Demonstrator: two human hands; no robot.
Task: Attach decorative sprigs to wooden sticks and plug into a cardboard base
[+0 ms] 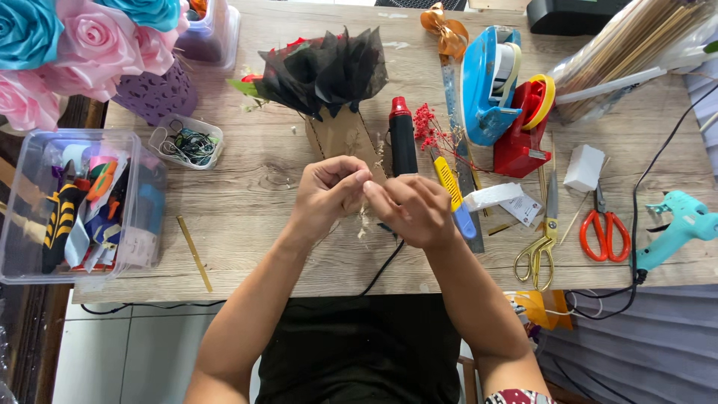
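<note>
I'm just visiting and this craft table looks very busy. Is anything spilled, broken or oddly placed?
Nothing looks spilled or broken. Small pale crumbs lie scattered on the table under the left hand and right hand, which pinch a dried sprig. The glue gun sits close to the table's right edge, its cord hanging off.

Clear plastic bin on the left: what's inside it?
Through the clear plastic bin show a yellow-and-black striped tool, an orange-handled tool and blue and pale pieces. They lie heaped, so whatever is underneath is covered and cannot be made out.
</note>
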